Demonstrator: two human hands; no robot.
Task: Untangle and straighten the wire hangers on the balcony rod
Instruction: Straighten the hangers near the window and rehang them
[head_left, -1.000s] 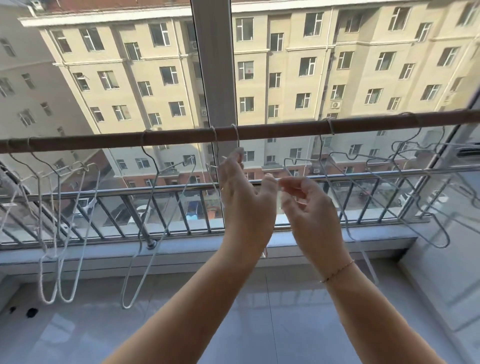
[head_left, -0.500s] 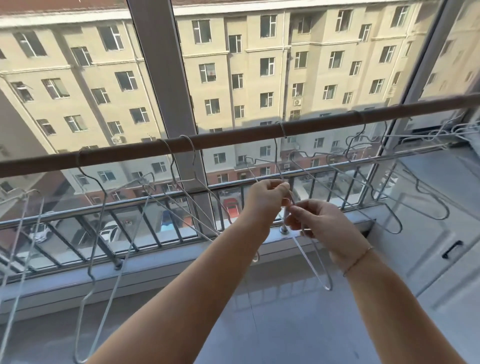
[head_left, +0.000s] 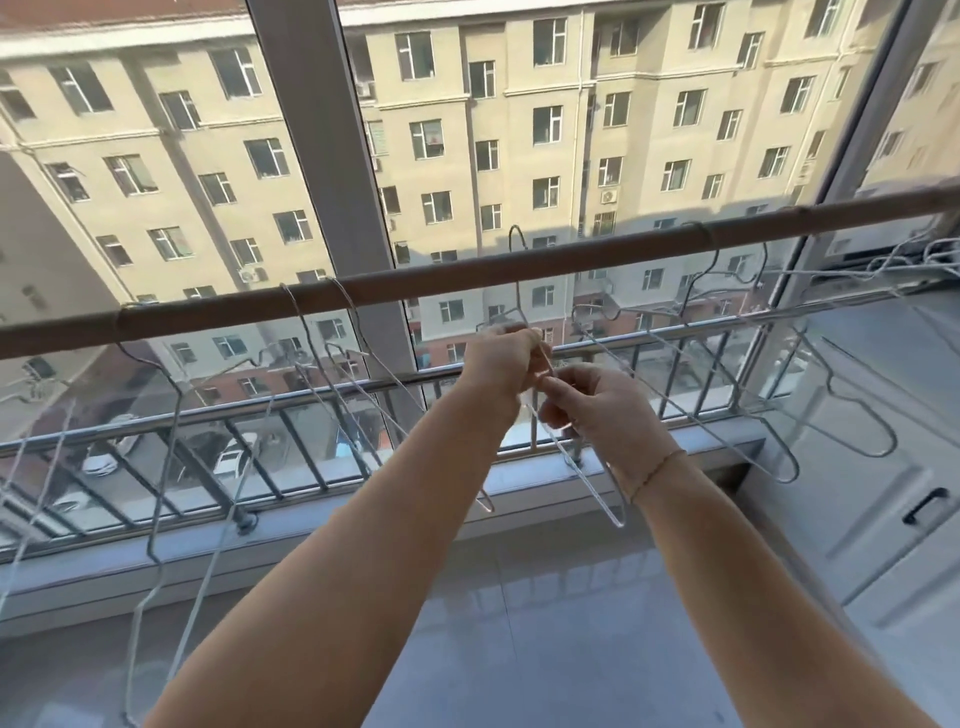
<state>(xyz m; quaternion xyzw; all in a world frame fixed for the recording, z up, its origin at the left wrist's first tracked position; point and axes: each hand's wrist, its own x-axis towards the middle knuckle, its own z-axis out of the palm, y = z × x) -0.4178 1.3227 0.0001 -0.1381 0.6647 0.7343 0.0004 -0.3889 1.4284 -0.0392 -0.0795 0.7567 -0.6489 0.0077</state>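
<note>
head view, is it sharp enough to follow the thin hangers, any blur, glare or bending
Head view: bright daylight, hard sun on the building opposite; the rod slants and the window frame leans, a wide-angle effect; hangers at the far left smear into soft streaks; the hanger in both hands stays readable; soft sheen on the floor.
</note>
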